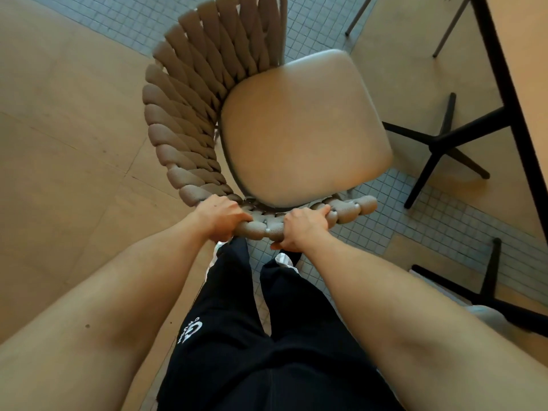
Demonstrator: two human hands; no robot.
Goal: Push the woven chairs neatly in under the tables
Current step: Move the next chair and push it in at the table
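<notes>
At centre frame the chair (302, 126) is gripped by its woven rim in both the left hand (221, 219) and right hand (301, 226), well apart from the table (525, 84) at right, toward which it apparently must be turned and pushed.

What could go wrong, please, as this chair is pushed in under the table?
1. The chair stands skewed to the table, so it may go in crooked.
2. Its legs could catch the table's black cross base close beside the seat.
3. Both hands, left and right, grip one end of the woven back, so a push may swing it.
</notes>
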